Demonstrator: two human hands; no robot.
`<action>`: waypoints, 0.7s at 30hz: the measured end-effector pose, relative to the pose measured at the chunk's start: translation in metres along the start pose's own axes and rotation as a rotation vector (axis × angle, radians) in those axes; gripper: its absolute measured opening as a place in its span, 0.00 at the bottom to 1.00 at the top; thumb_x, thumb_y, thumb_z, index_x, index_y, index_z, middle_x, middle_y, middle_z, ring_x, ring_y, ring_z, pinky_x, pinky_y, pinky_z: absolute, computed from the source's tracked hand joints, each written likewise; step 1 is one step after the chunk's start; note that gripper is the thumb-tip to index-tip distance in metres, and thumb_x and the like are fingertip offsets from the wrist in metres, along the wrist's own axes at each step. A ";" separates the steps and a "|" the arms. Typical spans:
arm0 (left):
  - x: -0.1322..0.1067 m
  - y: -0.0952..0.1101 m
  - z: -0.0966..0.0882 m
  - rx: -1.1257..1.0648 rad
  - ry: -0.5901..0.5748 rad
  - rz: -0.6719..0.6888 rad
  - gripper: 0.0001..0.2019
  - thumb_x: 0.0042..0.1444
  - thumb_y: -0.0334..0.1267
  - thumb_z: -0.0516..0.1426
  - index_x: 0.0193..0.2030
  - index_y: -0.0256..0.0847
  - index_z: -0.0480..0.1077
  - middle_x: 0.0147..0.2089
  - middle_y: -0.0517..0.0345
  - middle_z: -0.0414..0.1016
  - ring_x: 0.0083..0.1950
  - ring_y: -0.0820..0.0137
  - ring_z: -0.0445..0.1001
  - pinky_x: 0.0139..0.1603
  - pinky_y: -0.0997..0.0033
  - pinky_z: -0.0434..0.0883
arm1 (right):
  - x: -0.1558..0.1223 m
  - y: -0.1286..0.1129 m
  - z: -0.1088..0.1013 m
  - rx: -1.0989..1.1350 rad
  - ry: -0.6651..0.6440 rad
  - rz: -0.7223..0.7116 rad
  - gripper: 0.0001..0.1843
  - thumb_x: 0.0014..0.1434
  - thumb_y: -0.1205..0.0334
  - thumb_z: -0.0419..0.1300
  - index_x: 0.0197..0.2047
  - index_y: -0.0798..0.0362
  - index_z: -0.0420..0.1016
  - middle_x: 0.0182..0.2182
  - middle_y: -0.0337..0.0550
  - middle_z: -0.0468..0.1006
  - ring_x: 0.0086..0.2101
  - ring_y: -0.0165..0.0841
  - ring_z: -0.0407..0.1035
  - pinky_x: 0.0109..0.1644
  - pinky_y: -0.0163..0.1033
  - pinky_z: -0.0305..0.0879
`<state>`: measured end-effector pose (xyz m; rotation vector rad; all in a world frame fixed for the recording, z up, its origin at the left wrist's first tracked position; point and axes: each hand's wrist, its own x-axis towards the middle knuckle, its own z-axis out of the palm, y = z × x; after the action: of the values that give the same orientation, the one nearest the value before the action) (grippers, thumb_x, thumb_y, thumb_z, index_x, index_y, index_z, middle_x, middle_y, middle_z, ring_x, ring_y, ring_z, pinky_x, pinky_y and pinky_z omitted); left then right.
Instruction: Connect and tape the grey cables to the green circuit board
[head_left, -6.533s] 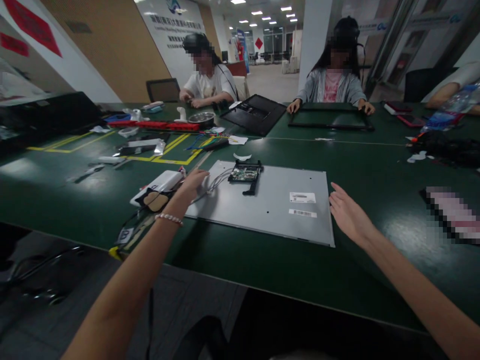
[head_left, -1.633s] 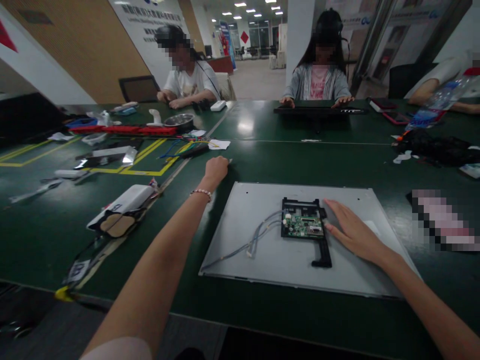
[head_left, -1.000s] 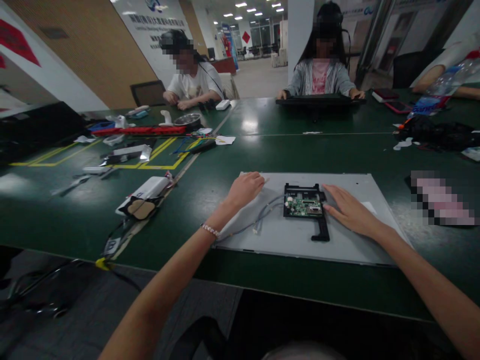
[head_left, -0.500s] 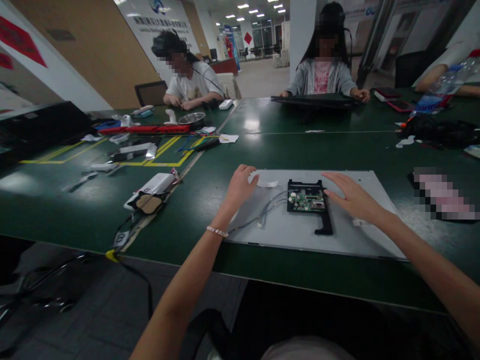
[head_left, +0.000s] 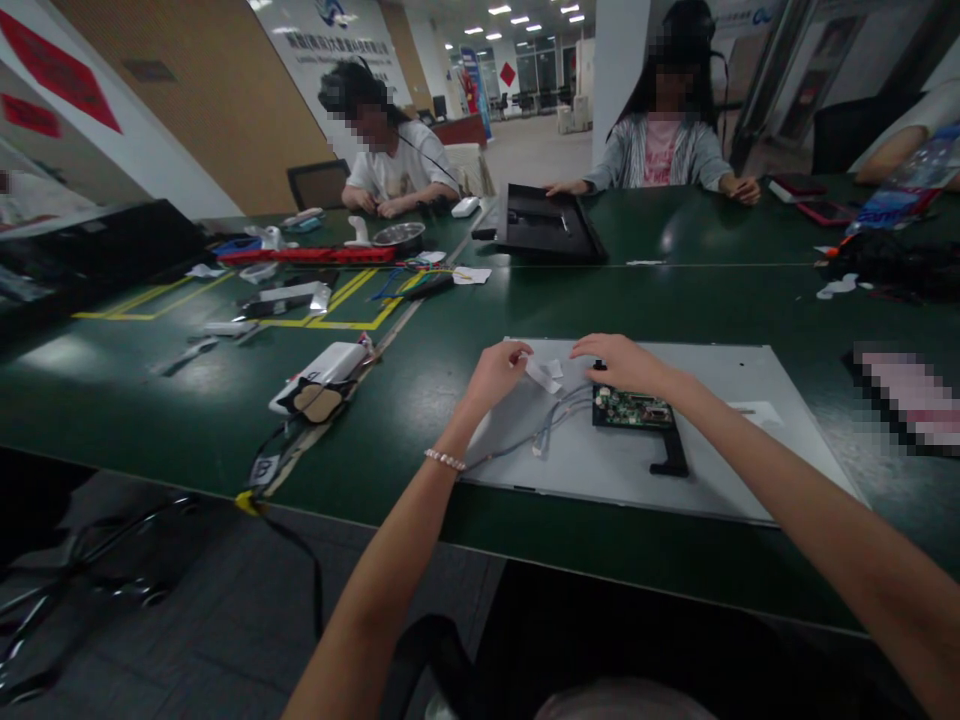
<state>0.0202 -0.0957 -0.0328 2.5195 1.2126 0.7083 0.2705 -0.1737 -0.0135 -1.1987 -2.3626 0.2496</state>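
Note:
A grey metal panel lies flat on the green table in front of me. On it sits a small green circuit board in a black bracket, with thin grey wires trailing to the left. My left hand pinches one end of a white strip of tape above the panel's left part. My right hand hovers over the board's near-left corner, fingers curled toward the strip's other end.
A white device with a tan pad and a black cable lie to the left. Tools, a red strip and a metal bowl sit further back left. Two people sit across the table, one touching a black monitor shell.
My left hand picked up the white strip from the table beyond the panel and brought it over the panel. My right hand left the board's right side and came across toward the strip.

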 end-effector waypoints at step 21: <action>-0.001 0.001 -0.001 0.103 -0.033 -0.014 0.16 0.57 0.28 0.51 0.48 0.37 0.75 0.38 0.51 0.78 0.39 0.65 0.74 0.45 0.67 0.70 | -0.011 -0.009 -0.010 -0.314 0.009 0.154 0.15 0.68 0.65 0.50 0.44 0.56 0.79 0.44 0.52 0.81 0.45 0.41 0.74 0.46 0.41 0.65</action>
<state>0.0202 -0.0972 -0.0317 2.5924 1.2849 0.6127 0.2743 -0.1883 -0.0049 -1.5245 -2.3647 -0.0815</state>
